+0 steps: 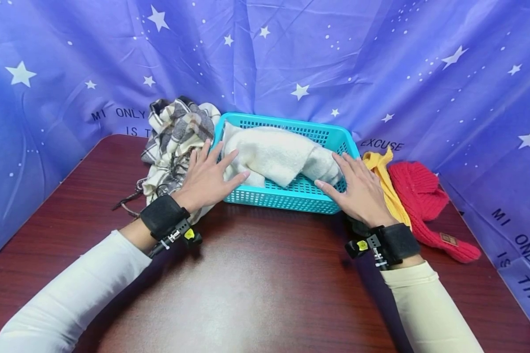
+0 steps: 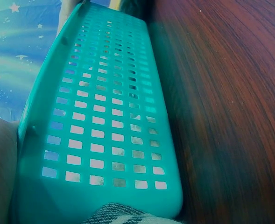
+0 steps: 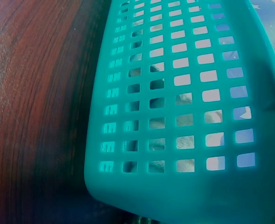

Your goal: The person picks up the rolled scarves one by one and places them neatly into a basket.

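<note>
A turquoise plastic basket (image 1: pixel 282 200) with perforated sides stands at the back of the table. Inside it lies a folded, fuzzy white cloth (image 1: pixel 269 149). My left hand (image 1: pixel 207 179) is over the basket's left end, fingers spread and straight, thumb above the near rim. At the opposite end is my right hand (image 1: pixel 357 189), its fingers extended along the rim and its thumb pointing inward. Neither hand grips the cloth. Both wrist views look along the basket's near side (image 2: pixel 100 107), with white cloth visible through the holes.
A bunched plaid scarf (image 1: pixel 176 132) with dark fringe sits left of the basket. To the right lie a yellow knitted piece (image 1: pixel 393 191) and a red knitted item (image 1: pixel 417 191) with a brown tag. A starry blue curtain (image 1: pixel 291 59) hangs close behind the table (image 1: pixel 247 274).
</note>
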A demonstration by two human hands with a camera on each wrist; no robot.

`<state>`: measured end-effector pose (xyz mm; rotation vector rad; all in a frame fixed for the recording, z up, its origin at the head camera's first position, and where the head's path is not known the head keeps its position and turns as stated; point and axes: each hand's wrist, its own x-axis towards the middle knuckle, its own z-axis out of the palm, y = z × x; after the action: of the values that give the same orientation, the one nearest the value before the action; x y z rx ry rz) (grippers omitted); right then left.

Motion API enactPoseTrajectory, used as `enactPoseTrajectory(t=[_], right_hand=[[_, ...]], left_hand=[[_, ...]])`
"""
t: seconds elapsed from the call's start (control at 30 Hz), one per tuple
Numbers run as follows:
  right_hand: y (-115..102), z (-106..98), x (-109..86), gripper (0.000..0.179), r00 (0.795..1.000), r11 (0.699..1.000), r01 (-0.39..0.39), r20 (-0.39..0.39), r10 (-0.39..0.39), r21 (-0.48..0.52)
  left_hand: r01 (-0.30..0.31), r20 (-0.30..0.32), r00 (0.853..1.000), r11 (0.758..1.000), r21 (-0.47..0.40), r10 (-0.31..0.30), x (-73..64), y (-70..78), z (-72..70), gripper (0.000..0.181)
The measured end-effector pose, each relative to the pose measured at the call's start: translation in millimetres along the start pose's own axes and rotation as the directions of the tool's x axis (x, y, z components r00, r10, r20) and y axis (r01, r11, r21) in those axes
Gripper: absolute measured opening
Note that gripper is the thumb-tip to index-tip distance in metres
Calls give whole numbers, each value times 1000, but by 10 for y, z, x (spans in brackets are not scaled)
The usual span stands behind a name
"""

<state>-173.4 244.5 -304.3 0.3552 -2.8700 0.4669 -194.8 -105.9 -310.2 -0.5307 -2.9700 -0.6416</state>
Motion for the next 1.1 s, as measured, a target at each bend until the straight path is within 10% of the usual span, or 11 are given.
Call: enactPoseTrajectory(t=[1.1], right_hand=[[-1,3,4,85,1000,1000,3,-2,-3,2]], left_hand=[[-9,-9,1000,1000,-1,9,-7,-1,7,73]])
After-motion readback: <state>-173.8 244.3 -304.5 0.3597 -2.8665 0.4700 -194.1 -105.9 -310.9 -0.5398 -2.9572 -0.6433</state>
